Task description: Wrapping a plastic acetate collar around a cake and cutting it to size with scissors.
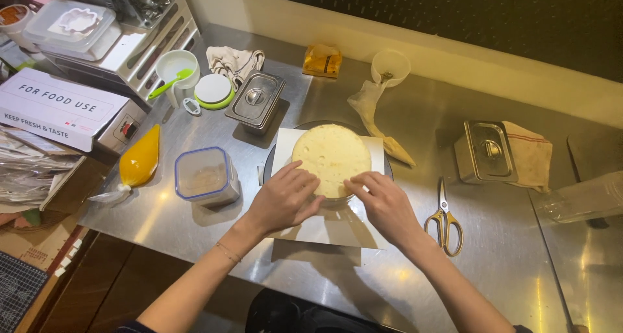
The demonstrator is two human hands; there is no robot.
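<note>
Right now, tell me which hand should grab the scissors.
Right. The right hand rests on the cake edge, and the scissors lie just beside it. The left hand is across the cake, nearer the plastic tub.

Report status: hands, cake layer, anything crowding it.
Left hand and right hand both open, fingertips on near edge of round cake layer. Layer on parchment sheet over turntable. Plastic container left, scissors right, both apart.
</note>
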